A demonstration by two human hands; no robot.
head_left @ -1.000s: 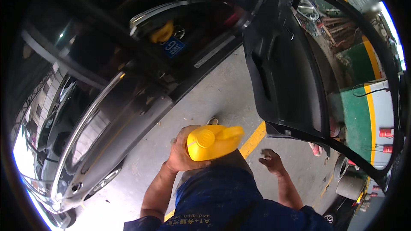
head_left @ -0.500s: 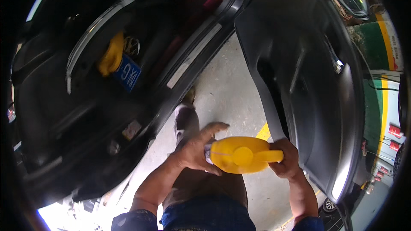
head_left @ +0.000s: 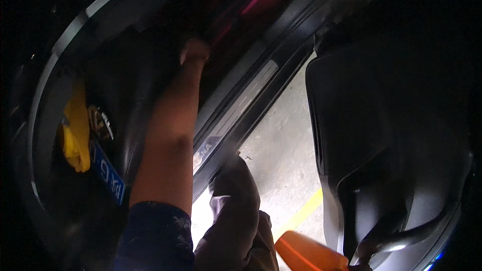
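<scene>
My left arm reaches forward into the dark front of a car, past the door sill. My left hand [head_left: 195,51] is deep in the shadowed footwell; its fingers are lost in the dark, so what it touches does not show. Low on the right, a yellow jug [head_left: 309,253], orange in the shade, is tilted and partly cut off by the lower edge. My right hand [head_left: 365,255], mostly in shadow, is closed at the jug's handle end, beside the open door.
The open car door [head_left: 361,120] stands on the right. On the left are the steering wheel rim [head_left: 60,42], a yellow cloth [head_left: 76,135] and a blue plate [head_left: 106,173]. The door sill [head_left: 241,110] runs diagonally above the concrete floor [head_left: 281,125], marked by a yellow line [head_left: 304,211].
My left hand has left the jug and stretched forward into the car. The jug has gone down and right with my right hand. The view has moved closer into the car.
</scene>
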